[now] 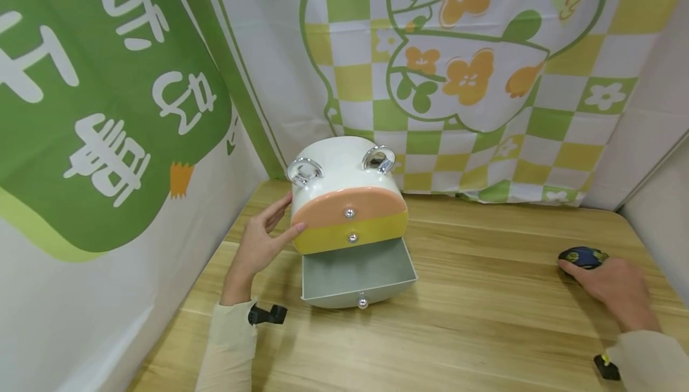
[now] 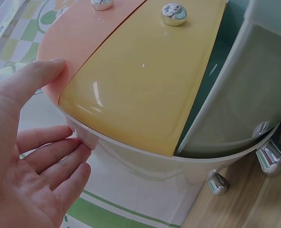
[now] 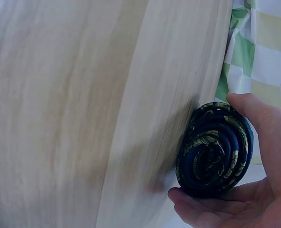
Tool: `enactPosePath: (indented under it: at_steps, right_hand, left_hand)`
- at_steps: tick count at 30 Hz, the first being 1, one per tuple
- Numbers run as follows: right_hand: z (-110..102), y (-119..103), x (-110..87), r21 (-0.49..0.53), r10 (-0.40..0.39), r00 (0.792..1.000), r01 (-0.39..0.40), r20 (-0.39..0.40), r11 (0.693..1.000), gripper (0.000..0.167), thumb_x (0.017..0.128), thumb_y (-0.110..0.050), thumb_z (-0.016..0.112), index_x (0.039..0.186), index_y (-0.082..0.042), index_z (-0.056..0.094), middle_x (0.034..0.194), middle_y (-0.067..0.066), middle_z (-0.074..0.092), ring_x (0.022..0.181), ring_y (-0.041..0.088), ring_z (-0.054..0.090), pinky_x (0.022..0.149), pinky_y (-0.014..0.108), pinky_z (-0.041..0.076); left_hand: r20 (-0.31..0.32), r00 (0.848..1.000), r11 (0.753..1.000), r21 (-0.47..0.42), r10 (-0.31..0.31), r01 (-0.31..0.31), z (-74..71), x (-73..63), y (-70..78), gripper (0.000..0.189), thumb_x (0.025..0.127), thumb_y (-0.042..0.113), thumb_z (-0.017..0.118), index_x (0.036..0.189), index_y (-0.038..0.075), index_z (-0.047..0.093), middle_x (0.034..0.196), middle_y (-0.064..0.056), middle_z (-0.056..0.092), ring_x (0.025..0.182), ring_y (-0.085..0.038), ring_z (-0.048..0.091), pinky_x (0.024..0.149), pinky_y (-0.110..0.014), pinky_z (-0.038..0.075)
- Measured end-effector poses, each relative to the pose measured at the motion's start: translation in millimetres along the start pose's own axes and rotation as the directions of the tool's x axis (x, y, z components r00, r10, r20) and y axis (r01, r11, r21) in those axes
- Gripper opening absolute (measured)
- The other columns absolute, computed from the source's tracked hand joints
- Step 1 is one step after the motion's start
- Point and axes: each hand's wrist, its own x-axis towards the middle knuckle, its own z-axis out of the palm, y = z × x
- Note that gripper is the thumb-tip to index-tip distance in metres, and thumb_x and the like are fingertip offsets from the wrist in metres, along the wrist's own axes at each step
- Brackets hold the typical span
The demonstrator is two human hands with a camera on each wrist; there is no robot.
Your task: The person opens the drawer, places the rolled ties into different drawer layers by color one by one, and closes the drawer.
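Observation:
A small drawer cabinet (image 1: pixel 344 167) with a white rounded body and two silver ear-shaped rings stands on the table. Its peach drawer (image 1: pixel 328 203) and yellow drawer (image 1: pixel 328 237) are closed, while the grey-green bottom drawer (image 1: pixel 357 269) is pulled out with nothing visible inside. My left hand (image 1: pixel 261 242) rests on the cabinet's left side, thumb against the peach front and the other fingers, fairly straight, at the side wall. At the right of the table, my right hand (image 1: pixel 619 287) holds a rolled-up dark blue necktie (image 3: pixel 211 152) with a yellow-green pattern between thumb and fingers.
The wooden table (image 1: pixel 484 320) extends between the cabinet and my right hand. Behind it hangs a checkered, flower-printed cloth (image 1: pixel 463 158). A green and white printed cloth (image 1: pixel 134 212) covers the left side. Silver feet (image 2: pixel 271 156) show under the cabinet.

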Motion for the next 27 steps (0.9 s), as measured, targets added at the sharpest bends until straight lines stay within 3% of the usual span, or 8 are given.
enactPosePath:
  at_steps: [12, 17, 27]
  right_hand:
    - [0.2, -3.1, 2.1, 0.025, 0.037, 0.999, -0.038, 0.013, 0.999, 0.108, 0.09, -0.072, 0.065, 0.111, 0.033, 0.052, 0.104, 0.049, 0.06, 0.085, 0.057, 0.065, 0.068, 0.057, 0.056]
    - [-0.4, -3.6, 1.4, 0.015, 0.026, 1.0, -0.026, 0.009, 1.0, 0.106, 0.09, -0.071, 0.066, 0.11, 0.033, 0.052, 0.099, 0.048, 0.062, 0.082, 0.054, 0.066, 0.066, 0.056, 0.056]
    - [-6.8, -5.0, 0.2, 0.006, -0.071, 0.997, 0.072, -0.023, 0.997, 0.102, 0.089, -0.07, 0.068, 0.096, 0.032, 0.057, 0.083, 0.042, 0.062, 0.069, 0.046, 0.066, 0.055, 0.05, 0.057]
  left_hand:
    - [-0.004, 1.0, 1.0, 0.002, 0.014, -0.014, 0.3, 0.6, -1.3, 0.07, 0.097, 0.026, 0.08, 0.159, 0.016, 0.049, 0.164, -0.004, 0.048, 0.153, -0.028, 0.046, 0.127, -0.041, 0.039]
    - [0.001, 1.0, 1.0, 0.006, 0.012, -0.012, 0.4, 1.4, -2.4, 0.07, 0.097, 0.027, 0.079, 0.159, 0.018, 0.048, 0.165, -0.004, 0.048, 0.154, -0.03, 0.045, 0.127, -0.044, 0.038]
    - [0.002, 1.0, 1.0, 0.006, 0.005, -0.005, -0.1, 0.9, -0.8, 0.071, 0.097, 0.027, 0.079, 0.16, 0.018, 0.048, 0.165, -0.004, 0.047, 0.154, -0.028, 0.044, 0.128, -0.043, 0.038]
